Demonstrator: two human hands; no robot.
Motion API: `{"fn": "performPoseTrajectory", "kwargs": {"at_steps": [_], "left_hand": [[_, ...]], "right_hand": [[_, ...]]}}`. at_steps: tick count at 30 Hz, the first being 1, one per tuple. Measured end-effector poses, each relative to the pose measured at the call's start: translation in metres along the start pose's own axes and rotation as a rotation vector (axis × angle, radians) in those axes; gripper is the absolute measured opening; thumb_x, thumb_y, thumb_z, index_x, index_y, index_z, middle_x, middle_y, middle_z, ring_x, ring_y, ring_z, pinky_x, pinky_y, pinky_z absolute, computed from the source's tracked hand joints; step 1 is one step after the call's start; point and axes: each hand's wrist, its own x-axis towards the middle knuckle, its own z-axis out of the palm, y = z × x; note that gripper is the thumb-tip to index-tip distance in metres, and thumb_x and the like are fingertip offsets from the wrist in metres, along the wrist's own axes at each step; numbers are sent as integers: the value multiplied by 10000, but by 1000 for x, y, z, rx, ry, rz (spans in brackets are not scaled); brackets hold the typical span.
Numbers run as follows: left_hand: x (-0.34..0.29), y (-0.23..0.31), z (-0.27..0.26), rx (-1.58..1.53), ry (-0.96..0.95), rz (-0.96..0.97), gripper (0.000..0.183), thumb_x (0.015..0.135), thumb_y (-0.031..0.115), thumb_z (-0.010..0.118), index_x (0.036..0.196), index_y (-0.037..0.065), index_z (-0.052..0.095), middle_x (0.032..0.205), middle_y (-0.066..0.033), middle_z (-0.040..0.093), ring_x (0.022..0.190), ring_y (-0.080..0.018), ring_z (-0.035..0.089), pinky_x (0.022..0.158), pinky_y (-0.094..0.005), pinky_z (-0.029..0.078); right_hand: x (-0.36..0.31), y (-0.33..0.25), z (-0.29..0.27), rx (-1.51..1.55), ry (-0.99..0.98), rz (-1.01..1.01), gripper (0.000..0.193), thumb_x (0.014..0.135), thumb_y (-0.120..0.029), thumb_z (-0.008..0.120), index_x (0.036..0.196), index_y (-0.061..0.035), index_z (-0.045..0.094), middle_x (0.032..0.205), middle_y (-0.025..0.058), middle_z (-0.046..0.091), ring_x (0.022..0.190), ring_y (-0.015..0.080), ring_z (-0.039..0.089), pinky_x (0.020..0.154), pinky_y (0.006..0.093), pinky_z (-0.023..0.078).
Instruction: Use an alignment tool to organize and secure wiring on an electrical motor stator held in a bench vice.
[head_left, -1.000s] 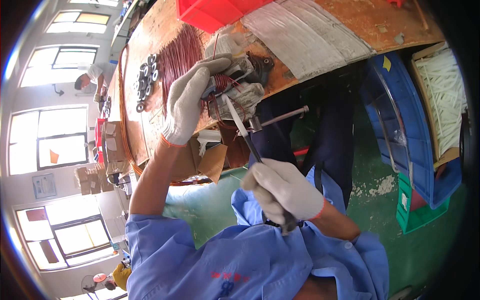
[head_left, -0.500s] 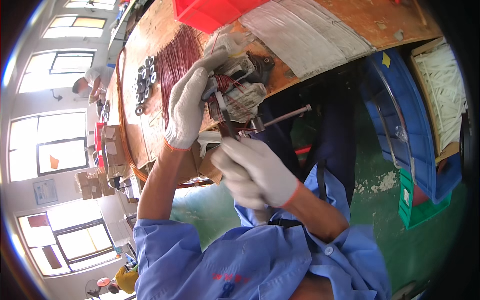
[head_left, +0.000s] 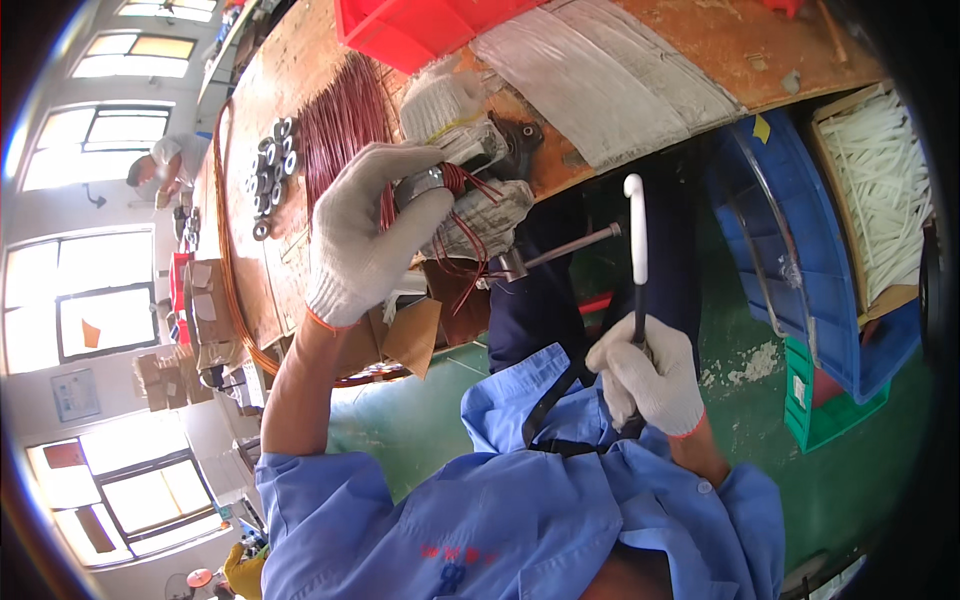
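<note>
My left hand (head_left: 365, 230), in a white knit glove, is closed around a small grey ring core (head_left: 420, 184) wound with dark red wire (head_left: 456, 180). It holds the core against a bench vise (head_left: 518, 140) whose jaws are wrapped in pale, worn cloth (head_left: 490, 215). Loose wire ends hang below the core. Off to the right, my gloved right hand (head_left: 655, 375) grips the dark handle of a hook tool (head_left: 639, 235). Its white hooked end points up, apart from the wire. The vise's handle bar (head_left: 575, 246) sticks out between the two hands.
On the wooden bench lie a bundle of dark red wires (head_left: 340, 115), several ring cores (head_left: 268, 180) and a white sheet (head_left: 600, 75). A red bin (head_left: 400, 25) stands at the far edge. Right are a blue crate (head_left: 790, 250), a box of white strips (head_left: 880, 190) and a green bin (head_left: 830, 425).
My right hand has moved right, away from the vise, bringing the hook tool clear of the wound core. My left hand has shifted slightly, showing the core and hanging wire ends more plainly.
</note>
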Motion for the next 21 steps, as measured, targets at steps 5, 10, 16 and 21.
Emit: {"fn": "performPoseTrajectory", "kwargs": {"at_steps": [5, 10, 16, 21], "left_hand": [[24, 14, 11, 513, -123, 144, 218, 899, 52, 748, 1107, -10, 769, 1114, -151, 733, 990, -278, 696, 903, -390, 558], [15, -8, 11, 190, 15, 219, 297, 891, 41, 682, 1172, -30, 750, 1098, -154, 724, 1014, -266, 681, 917, -385, 544], [-32, -33, 33, 134, 202, 87, 769, 781, 35, 660, 1532, 22, 491, 1432, -247, 545, 1336, -406, 601, 1143, -464, 504], [-38, -29, 26, 95, 176, 91, 845, 757, -12, 679, 1565, 28, 434, 1465, -268, 515, 1382, -468, 560, 1158, -506, 497]], "right_hand": [[29, -27, 32, -333, -13, -161, 92, 1026, -101, 712, 1042, -13, 731, 681, -30, 620, 607, 7, 560, 538, 228, 434], [75, -26, 60, -869, -140, -718, 493, 938, -170, 803, 1406, -126, 654, 884, 132, 746, 671, 275, 718, 610, 363, 580], [106, -16, 65, -1258, -156, -902, 237, 974, -311, 758, 1059, -127, 636, 723, 112, 666, 613, 338, 705, 513, 447, 534], [106, -37, 48, -1364, -192, -918, 307, 926, -373, 810, 935, -135, 618, 662, 86, 639, 562, 323, 682, 481, 437, 511]]}}
